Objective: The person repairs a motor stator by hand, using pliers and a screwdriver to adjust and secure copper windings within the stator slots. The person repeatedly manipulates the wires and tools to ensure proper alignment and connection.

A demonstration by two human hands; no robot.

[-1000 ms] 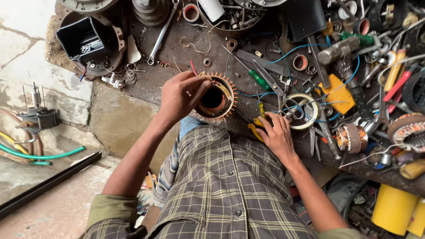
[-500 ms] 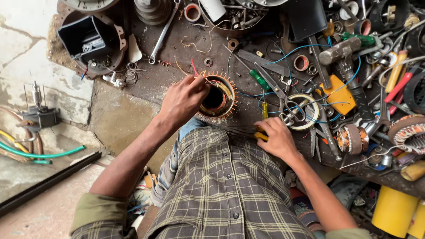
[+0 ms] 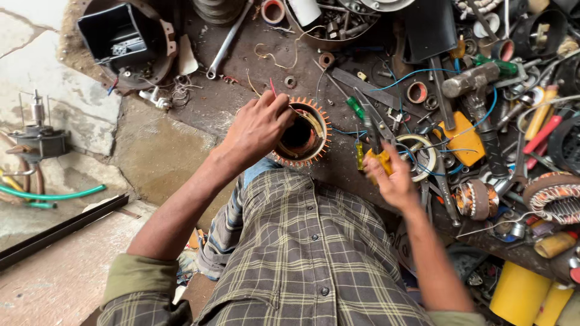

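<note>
A round motor stator [image 3: 305,135] with orange slot insulation stands on the dark workbench in front of me. My left hand [image 3: 258,128] rests on its left rim, fingers pinched on thin wires and a red strip at the top edge. My right hand [image 3: 394,177] is raised just right of the stator and grips a yellow-handled tool [image 3: 374,160], its shaft pointing up toward a pair of pliers [image 3: 374,118].
The bench is littered with tools: a hammer [image 3: 477,90], a spanner [image 3: 226,42], a green screwdriver [image 3: 355,107], a tape roll [image 3: 418,154], wound coils [image 3: 553,196] and a yellow pad [image 3: 462,134]. A black motor housing [image 3: 124,37] sits far left. Yellow cans [image 3: 521,296] stand at lower right.
My right hand has closed on the yellow-handled tool and lifted it off the bench. My left hand stays on the stator rim.
</note>
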